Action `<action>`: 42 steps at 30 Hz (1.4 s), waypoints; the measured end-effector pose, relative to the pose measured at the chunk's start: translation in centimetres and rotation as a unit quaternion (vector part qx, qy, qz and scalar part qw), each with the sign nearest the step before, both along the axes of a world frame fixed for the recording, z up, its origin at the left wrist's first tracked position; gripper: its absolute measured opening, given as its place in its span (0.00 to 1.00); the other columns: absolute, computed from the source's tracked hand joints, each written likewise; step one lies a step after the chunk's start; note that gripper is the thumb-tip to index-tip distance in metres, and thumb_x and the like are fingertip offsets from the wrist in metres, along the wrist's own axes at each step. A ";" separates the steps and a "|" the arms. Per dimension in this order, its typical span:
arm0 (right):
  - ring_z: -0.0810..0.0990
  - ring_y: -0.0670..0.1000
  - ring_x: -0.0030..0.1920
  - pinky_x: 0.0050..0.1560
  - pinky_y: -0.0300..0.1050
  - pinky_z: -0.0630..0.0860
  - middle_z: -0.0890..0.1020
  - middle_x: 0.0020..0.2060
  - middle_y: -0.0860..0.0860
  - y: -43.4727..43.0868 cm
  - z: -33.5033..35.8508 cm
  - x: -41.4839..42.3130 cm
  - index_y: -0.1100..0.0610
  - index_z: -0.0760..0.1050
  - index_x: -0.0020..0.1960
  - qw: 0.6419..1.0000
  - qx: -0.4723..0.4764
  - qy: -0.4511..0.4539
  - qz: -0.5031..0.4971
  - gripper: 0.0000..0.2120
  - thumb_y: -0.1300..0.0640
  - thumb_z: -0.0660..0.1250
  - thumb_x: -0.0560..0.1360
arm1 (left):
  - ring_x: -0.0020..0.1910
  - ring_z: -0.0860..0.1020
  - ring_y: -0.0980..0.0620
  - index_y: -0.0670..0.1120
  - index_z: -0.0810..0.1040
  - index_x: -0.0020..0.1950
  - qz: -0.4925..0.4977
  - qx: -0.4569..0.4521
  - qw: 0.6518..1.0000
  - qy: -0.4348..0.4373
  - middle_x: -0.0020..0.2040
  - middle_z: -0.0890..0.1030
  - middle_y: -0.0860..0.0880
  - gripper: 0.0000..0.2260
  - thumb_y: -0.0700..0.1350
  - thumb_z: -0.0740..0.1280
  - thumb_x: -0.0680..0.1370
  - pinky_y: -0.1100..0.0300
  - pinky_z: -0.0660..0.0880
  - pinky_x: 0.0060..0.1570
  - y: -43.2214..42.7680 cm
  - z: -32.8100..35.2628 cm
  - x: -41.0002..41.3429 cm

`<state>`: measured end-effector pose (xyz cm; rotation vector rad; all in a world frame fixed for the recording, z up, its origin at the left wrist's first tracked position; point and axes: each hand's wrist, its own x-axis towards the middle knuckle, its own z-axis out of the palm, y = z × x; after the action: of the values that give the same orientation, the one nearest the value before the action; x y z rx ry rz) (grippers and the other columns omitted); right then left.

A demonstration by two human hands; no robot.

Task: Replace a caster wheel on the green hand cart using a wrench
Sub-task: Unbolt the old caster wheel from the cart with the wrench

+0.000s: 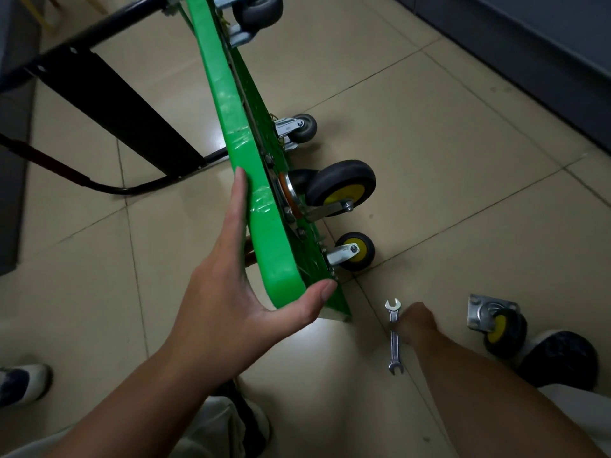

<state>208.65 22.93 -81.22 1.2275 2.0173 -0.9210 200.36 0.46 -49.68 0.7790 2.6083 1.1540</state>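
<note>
Right fingers around wrench, lengthwise toward cart; left fingers flat on it

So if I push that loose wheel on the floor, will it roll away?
Probably not far: the loose wheel has a flat metal plate, so it would likely tip over. Being metal and rubber, it is probably heavy for its size. The shoe beside it might stop it.
</note>
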 end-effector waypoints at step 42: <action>0.82 0.43 0.33 0.36 0.35 0.77 0.86 0.39 0.54 -6.5 30.0 -6.9 0.60 0.84 0.49 0.866 -0.210 0.453 0.027 0.09 0.53 0.71 0.79 | 0.68 0.70 0.61 0.66 0.35 0.81 -0.001 -0.052 0.999 0.015 0.82 0.57 0.60 0.54 0.75 0.66 0.65 0.60 0.79 0.58 -1.7 0.9 1.9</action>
<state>201.80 16.44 -51.19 0.4950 2.2709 -2.0503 202.28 -1.22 -48.80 0.7824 2.6666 1.0031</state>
